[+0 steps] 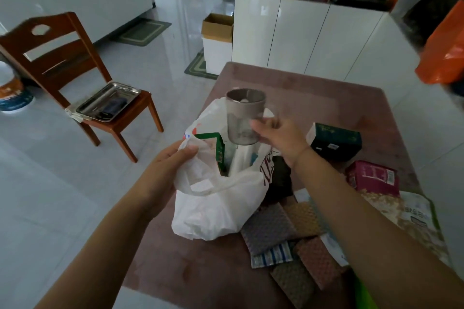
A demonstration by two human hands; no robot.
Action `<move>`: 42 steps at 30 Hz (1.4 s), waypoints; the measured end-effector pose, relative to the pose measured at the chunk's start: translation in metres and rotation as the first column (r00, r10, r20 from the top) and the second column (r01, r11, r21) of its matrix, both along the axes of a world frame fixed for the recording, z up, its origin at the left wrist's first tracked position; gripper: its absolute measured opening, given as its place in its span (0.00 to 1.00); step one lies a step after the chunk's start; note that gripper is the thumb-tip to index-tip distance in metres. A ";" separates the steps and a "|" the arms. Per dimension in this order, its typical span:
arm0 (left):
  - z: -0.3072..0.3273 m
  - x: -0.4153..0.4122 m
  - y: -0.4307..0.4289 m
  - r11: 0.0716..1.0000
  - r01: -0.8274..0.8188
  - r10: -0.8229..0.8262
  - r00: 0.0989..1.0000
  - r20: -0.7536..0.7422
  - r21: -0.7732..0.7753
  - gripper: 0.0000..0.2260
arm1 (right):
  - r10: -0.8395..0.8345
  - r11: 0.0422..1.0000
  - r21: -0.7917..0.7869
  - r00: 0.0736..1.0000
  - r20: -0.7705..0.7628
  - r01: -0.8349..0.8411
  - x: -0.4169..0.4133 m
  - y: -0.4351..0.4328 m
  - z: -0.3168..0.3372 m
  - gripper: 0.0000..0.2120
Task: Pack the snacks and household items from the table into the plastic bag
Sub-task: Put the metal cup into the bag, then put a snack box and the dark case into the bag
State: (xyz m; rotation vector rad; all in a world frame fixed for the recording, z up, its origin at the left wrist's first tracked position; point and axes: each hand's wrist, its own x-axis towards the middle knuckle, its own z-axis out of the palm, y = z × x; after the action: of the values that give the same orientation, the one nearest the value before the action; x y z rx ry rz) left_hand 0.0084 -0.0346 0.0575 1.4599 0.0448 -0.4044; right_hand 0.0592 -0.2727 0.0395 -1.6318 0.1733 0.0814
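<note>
A white plastic bag [213, 208] stands open on the brown table [326, 103]. My left hand [163, 170] grips the bag's near left rim and holds it open. My right hand [278, 138] holds a grey translucent cup [244, 115] upright just above the bag's mouth. Inside the bag a green packet [217, 148] stands on end. On the table to the right lie a dark green box [336, 140], a maroon packet [371, 177], several patterned cloth pads [271, 228], a striped sachet [272, 257] and a clear bag of grain [406, 216].
A wooden chair [75, 70] with a metal tray [108, 100] on its seat stands left of the table. White cabinets [313, 37] line the far side. A cardboard box [218, 25] sits on the floor beyond the table. An orange bag [444, 52] hangs at the right.
</note>
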 end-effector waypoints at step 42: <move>0.005 -0.014 -0.046 0.945 -0.328 0.327 0.944 0.039 0.002 0.11 | 0.461 0.830 0.521 0.771 -0.440 -0.199 -0.006 -0.016 0.043 0.29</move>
State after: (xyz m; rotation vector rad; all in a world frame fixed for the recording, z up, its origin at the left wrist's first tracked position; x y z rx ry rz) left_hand -0.0056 -0.0808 0.0622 1.4369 0.2564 -0.1043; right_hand 0.0527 -0.2891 0.0825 -1.1133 0.2739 0.8321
